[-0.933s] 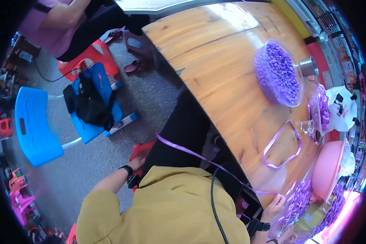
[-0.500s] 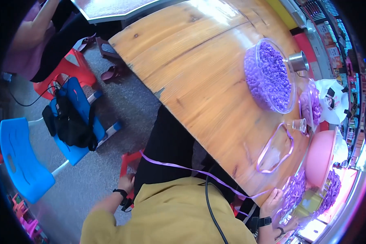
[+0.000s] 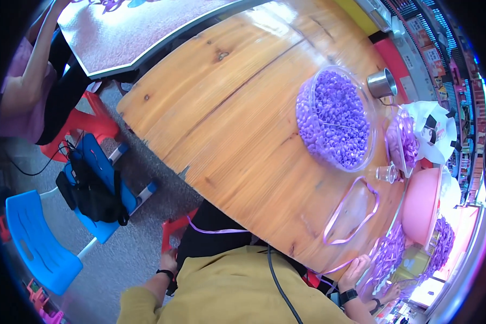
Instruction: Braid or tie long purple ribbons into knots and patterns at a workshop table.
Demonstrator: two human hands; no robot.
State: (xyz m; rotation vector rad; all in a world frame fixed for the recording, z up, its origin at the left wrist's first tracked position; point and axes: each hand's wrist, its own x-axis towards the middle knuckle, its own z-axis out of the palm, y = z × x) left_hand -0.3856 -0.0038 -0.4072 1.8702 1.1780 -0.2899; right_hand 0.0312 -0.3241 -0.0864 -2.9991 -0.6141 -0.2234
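Grey floor point(image 3: 140, 254) below, wooden bench point(image 3: 237, 124) tilted across the middle, second table with a patterned top point(image 3: 146, 32) beyond it. Blue chair point(image 3: 32, 237) at lower left, another blue seat carrying a black bag point(image 3: 92, 194) beside it, red stool point(image 3: 86, 127) further back under a seated person in pink point(image 3: 21, 92). Yellow shirt point(image 3: 237, 291) filling the lower edge, dark cable point(image 3: 278, 286) running down it.

On the bench: clear bowl of purple beads point(image 3: 337, 119), pink basin point(image 3: 421, 202) at the right rim, white bag of purple ribbon bits point(image 3: 421, 132) near it, small metal cup point(image 3: 382, 83) behind the bowl, tiny clear glass point(image 3: 386, 174) between bowl and basin.

Purple ribbon point(image 3: 351, 210) lying in a loop on the wood near the bench edge, one strand trailing off the edge toward the right hand point(image 3: 353, 270), another strand crossing the dark lap to the left.

Right hand at the bench edge, watch on the wrist, fingers curled at the ribbon strand; grip on it apparent but too small to confirm. Left hand point(image 3: 168, 262) low beside a red stool edge point(image 3: 173, 229), banded wrist, fingers hidden; grip impossible to tell.
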